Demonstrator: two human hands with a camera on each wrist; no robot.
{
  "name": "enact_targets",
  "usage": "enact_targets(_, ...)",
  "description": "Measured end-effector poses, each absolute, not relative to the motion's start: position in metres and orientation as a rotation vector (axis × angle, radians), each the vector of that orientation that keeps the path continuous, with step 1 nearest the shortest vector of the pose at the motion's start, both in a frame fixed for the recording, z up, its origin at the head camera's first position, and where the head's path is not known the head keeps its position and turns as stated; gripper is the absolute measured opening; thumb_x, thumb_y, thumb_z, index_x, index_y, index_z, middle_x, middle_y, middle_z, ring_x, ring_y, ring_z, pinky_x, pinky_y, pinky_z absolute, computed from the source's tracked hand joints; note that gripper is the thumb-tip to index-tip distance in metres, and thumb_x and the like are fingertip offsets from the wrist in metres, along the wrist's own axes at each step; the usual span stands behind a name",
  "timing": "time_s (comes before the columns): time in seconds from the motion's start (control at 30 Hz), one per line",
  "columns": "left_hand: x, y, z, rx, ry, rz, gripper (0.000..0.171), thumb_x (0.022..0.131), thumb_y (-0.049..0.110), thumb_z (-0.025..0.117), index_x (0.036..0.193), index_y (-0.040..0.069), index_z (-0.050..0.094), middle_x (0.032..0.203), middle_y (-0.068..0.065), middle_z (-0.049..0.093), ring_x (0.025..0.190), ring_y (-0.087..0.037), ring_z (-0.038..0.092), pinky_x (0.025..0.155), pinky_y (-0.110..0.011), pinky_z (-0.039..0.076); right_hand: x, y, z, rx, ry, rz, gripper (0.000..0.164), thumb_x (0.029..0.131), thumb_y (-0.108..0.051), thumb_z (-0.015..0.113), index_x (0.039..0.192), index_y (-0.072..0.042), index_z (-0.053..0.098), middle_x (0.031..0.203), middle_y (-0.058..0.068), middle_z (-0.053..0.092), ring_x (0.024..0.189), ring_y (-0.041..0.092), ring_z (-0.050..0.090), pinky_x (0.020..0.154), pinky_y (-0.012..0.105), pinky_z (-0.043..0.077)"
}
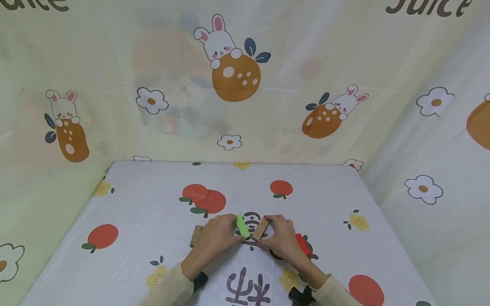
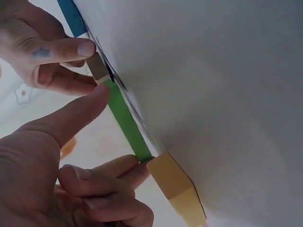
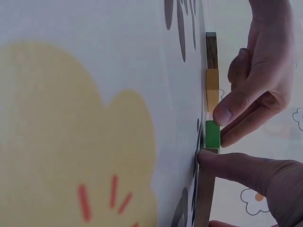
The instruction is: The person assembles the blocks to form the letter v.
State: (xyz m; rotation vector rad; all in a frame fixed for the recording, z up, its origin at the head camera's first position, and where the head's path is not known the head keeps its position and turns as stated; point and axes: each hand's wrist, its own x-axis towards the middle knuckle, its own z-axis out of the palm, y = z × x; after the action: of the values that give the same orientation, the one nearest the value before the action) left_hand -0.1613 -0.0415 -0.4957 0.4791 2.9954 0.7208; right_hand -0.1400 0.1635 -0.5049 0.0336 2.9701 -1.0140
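In the head view, my left hand (image 1: 216, 236) pinches a bright green block (image 1: 242, 226) by its two ends, between thumb and fingers. My right hand (image 1: 282, 238) holds a brown wooden block (image 1: 260, 228) the same way. Both blocks lie slanted on the tablecloth, their near ends close together, forming a V. In the left wrist view, the ends of the green block (image 2: 127, 120) and the brown block (image 2: 98, 67) appear to meet at the thumbs. The right wrist view has the green block (image 3: 212, 134) just beyond the right thumb and the brown block (image 3: 205, 194).
Left of my left hand lies another wooden block (image 1: 196, 236). A red block (image 1: 303, 244) is partly covered by my right wrist. The right wrist view has an orange block (image 3: 212, 90) and a dark wooden block (image 3: 211, 49). A blue piece (image 2: 72, 18) appears in the left wrist view.
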Motion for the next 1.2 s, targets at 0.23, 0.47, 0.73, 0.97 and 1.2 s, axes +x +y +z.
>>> enact_targets(0.23, -0.1615, -0.0409, -0.4979, 0.479, 2.988, 0.728, 0.055, 0.077, 0.035, 0.095, 0.119, 0.004, 0.078, 0.109, -0.009, 0.081, 0.077, -0.014, 0.063, 0.078, -0.037, 0.062, -0.1429, 0.1638, -0.5073, 0.017, 2.982, -0.976, 0.074, 0.068, -0.017, 0.099, 0.135, -0.006, 0.07, 0.136, 0.016, 0.069, 0.114, 0.035, 0.055, 0.097, 0.051, 0.05)
enact_targets(0.47, -0.161, -0.0407, -0.4981, 0.494, 2.998, 0.717, 0.055, 0.078, 0.035, 0.094, 0.12, 0.004, 0.078, 0.111, -0.01, 0.081, 0.079, -0.015, 0.064, 0.08, -0.038, 0.063, -0.1424, 0.1628, -0.5049, 0.009, 2.986, -0.952, 0.073, 0.069, -0.018, 0.099, 0.135, -0.006, 0.071, 0.138, 0.016, 0.068, 0.113, 0.034, 0.055, 0.093, 0.051, 0.051)
enact_targets(0.73, -0.1604, -0.0403, -0.4984, 0.508, 2.977, 0.713, 0.053, 0.08, 0.035, 0.093, 0.122, 0.005, 0.077, 0.111, -0.009, 0.08, 0.079, -0.014, 0.063, 0.08, -0.036, 0.063, -0.14, 0.161, -0.5028, -0.032, 2.99, -0.926, 0.074, 0.07, -0.018, 0.099, 0.137, -0.007, 0.07, 0.141, 0.017, 0.067, 0.114, 0.033, 0.056, 0.093, 0.05, 0.052)
enact_targets(0.97, -0.1604, -0.0403, -0.4978, 0.508, 2.971, 0.711, 0.054, 0.078, 0.035, 0.094, 0.12, 0.005, 0.078, 0.106, -0.008, 0.08, 0.075, -0.012, 0.059, 0.072, -0.031, 0.059, -0.1401, 0.1596, -0.5003, -0.046, 2.971, -0.913, 0.075, 0.071, -0.016, 0.098, 0.139, -0.006, 0.068, 0.143, 0.016, 0.066, 0.116, 0.033, 0.056, 0.096, 0.053, 0.052)
enact_targets(1.2, -0.1597, -0.0396, -0.4972, 0.524, 2.98, 0.685, 0.053, 0.077, 0.036, 0.095, 0.117, 0.005, 0.078, 0.103, -0.007, 0.08, 0.075, -0.012, 0.06, 0.073, -0.032, 0.059, -0.1416, 0.161, -0.5006, -0.048, 2.949, -0.922, 0.076, 0.071, -0.014, 0.097, 0.14, -0.007, 0.068, 0.144, 0.015, 0.065, 0.117, 0.033, 0.055, 0.098, 0.055, 0.05)
